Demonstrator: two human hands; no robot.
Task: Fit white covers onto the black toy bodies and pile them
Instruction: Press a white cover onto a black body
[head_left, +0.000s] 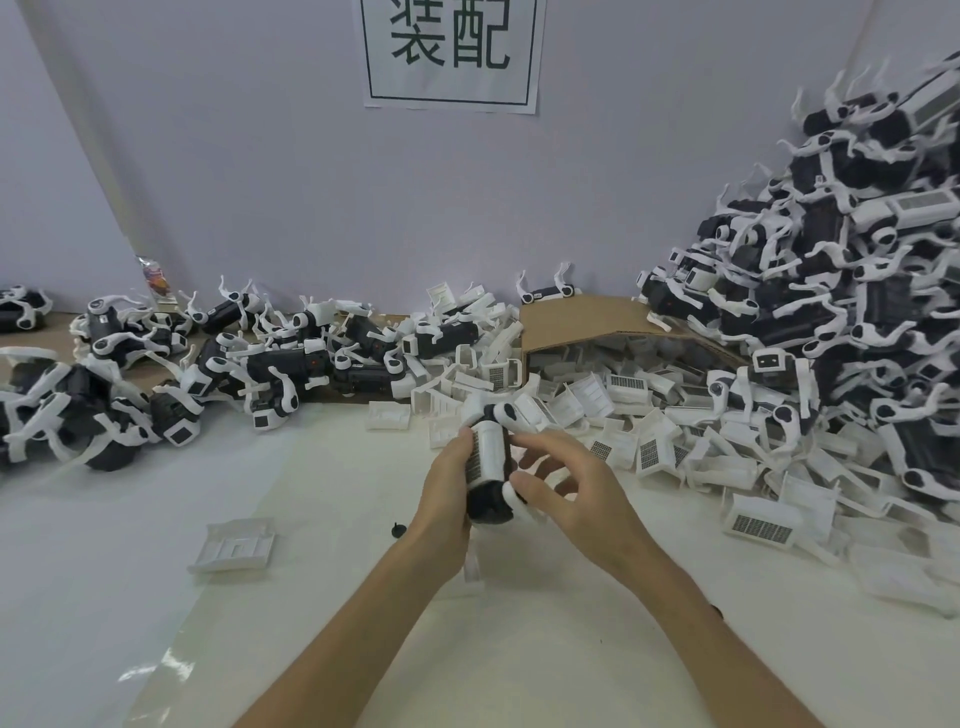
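I hold a black toy body (487, 501) with white legs upright above the table's middle. A white cover (491, 448) sits on its upper side. My left hand (448, 493) grips the body from the left, thumb along the cover's edge. My right hand (569, 493) is at the body's right side; its thumb touches a white leg near the bottom, and the other fingers are loosely spread. A heap of loose white covers (649, 415) lies just behind my hands. Black bodies with white legs pile high at the right (857, 270).
A row of toy bodies (218, 364) stretches along the back left. A tipped cardboard box (597, 322) spills covers at the back centre. One white cover (234, 545) lies alone on the table at the left, near a small black part (397, 530). A wall with a paper sign stands behind.
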